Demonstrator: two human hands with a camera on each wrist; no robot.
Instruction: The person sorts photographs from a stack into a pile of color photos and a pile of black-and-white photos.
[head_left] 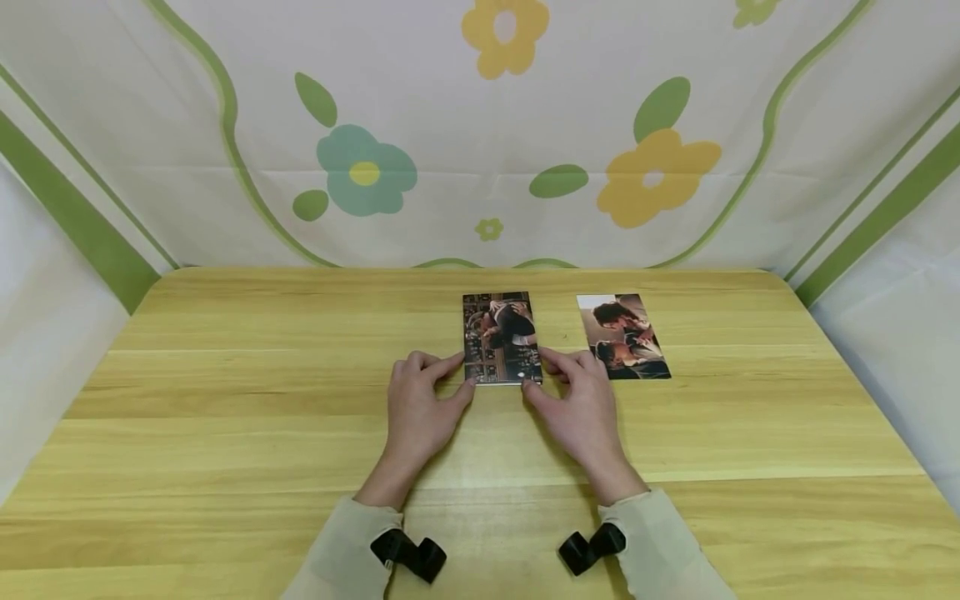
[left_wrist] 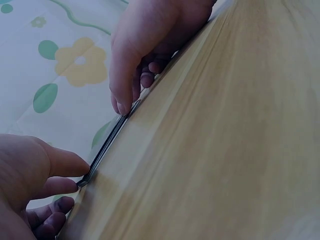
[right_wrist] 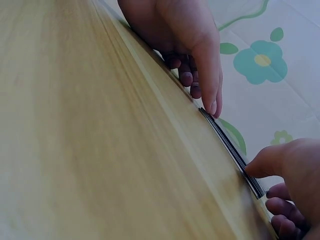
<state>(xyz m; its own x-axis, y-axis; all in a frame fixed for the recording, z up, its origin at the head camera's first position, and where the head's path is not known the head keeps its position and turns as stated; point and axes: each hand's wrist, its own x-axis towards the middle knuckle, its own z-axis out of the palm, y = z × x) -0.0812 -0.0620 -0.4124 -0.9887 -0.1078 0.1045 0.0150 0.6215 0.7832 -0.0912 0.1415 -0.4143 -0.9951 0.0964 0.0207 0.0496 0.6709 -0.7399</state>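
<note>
A small stack of photo cards (head_left: 501, 337) lies flat on the wooden table, its top picture turned sideways. At the stack's near left corner, my left hand (head_left: 424, 406) has its thumb on the front edge and its fingers along the left side. My right hand (head_left: 581, 408) holds the near right corner the same way. From the left wrist view, the layered edge of the stack (left_wrist: 107, 145) shows between both hands. The right wrist view shows several thin layers in the stack (right_wrist: 232, 150). To the right, a single photo card (head_left: 628, 337) lies flat, partly behind my right hand.
The wooden table (head_left: 247, 400) stretches out on both sides of the hands. A white cloth (head_left: 450, 125) with green, yellow and teal flowers rises behind its far edge. Black wrist mounts (head_left: 408, 554) sit on both sleeves.
</note>
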